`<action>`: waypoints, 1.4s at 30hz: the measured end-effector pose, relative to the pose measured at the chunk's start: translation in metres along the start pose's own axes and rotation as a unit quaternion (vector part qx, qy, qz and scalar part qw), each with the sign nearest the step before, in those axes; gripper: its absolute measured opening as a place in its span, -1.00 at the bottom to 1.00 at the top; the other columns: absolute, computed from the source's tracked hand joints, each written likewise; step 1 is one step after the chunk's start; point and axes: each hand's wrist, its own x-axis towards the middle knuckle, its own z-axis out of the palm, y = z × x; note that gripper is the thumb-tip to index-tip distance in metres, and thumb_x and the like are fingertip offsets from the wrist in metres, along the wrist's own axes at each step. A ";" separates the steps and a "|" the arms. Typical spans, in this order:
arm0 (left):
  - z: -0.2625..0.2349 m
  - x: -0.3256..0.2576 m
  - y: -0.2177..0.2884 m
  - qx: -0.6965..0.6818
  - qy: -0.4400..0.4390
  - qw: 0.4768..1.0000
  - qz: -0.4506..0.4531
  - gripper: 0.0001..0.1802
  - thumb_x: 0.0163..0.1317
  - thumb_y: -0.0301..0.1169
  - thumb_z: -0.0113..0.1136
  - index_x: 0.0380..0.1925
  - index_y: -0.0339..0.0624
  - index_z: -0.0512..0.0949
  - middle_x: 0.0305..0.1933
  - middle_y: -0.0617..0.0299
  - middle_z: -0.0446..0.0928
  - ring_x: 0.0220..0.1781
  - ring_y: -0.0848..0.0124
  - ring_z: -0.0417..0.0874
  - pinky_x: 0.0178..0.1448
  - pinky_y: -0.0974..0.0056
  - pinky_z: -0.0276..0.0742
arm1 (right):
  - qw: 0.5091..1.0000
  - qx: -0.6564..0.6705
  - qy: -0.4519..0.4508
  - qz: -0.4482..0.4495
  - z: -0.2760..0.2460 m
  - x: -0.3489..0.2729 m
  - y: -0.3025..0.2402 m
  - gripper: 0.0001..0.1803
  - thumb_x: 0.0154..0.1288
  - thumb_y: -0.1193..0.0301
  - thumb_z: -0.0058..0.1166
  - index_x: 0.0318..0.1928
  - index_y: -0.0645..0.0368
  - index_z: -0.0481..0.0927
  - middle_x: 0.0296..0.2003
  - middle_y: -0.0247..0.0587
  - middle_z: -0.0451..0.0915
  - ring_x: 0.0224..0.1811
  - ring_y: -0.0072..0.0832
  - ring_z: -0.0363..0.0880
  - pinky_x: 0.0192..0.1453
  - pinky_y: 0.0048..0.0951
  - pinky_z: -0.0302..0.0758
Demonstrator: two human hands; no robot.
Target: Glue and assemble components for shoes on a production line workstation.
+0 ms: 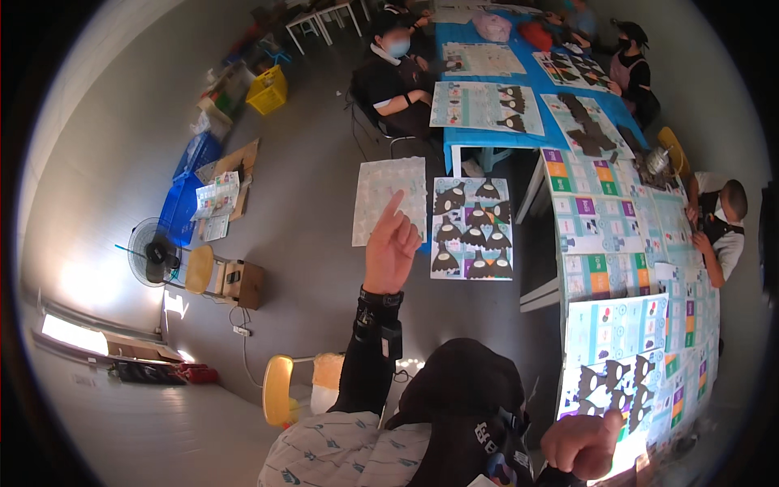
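Observation:
My left hand (391, 252) is raised in the middle of the view, index finger stretched out and the others loosely curled. It holds nothing that I can see. Behind its fingertip appears a pale printed sheet (373, 195); beside that is a board (471, 272) bearing several black dress-shaped cutouts (475, 235). At the lower right, my right hand (578, 449) has one finger extended and the rest curled in. No object shows in it. Close by, on the long table, lies a sheet with more black cutouts (618, 377).
Printed sheets cover the long table (600, 268) at right. People sit around it and the blue-covered table (531, 81) farther off. To the left are a fan (154, 252), a cardboard box (243, 284), blue crates (180, 207), a yellow basket (267, 89) and a yellow chair (278, 390).

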 end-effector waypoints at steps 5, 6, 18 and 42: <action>0.004 -0.012 -0.002 0.006 0.027 1.000 -0.006 -0.48 0.40 -0.36 -0.07 0.33 -0.22 0.22 -0.57 0.44 0.08 -0.53 0.59 0.13 -0.41 0.45 0.13 | 0.743 -0.089 -0.585 0.313 0.031 0.038 0.010 -0.09 0.36 -0.12 -0.09 0.45 0.24 -0.05 -0.74 -0.43 0.32 -0.82 -0.60 0.26 -0.77 -0.54 0.16; 0.007 -0.014 -0.002 0.011 0.040 0.999 -0.011 -0.48 0.39 -0.37 -0.07 0.33 -0.22 0.22 -0.57 0.44 0.10 -0.53 0.59 0.14 -0.41 0.45 0.13 | 0.741 -0.087 -0.588 0.313 0.029 0.038 0.006 -0.09 0.36 -0.12 -0.09 0.45 0.24 -0.05 -0.74 -0.43 0.32 -0.82 -0.60 0.26 -0.77 -0.54 0.16; 0.024 -0.035 -0.010 0.040 0.058 0.997 -0.018 -0.45 0.36 -0.44 -0.09 0.34 -0.29 0.17 -0.56 0.39 0.19 -0.51 0.56 0.20 -0.38 0.43 0.16 | 0.785 -0.183 -0.440 0.395 0.019 0.057 -0.029 -0.35 0.46 0.10 -0.14 0.32 0.32 0.13 -0.71 -0.30 0.39 -0.77 -0.51 0.28 -0.66 -0.47 0.24; 0.077 -0.108 -0.058 0.255 -0.227 0.916 -0.211 -0.39 0.49 -0.02 -0.29 0.33 -0.24 0.23 0.13 0.09 0.46 0.17 0.38 0.45 0.26 0.23 0.33 | 0.474 -0.519 -0.547 0.455 -0.032 0.100 -0.017 -0.76 0.28 0.33 0.09 -0.18 0.24 0.64 -0.47 -0.15 0.57 -0.47 -0.28 0.55 -0.38 -0.39 0.43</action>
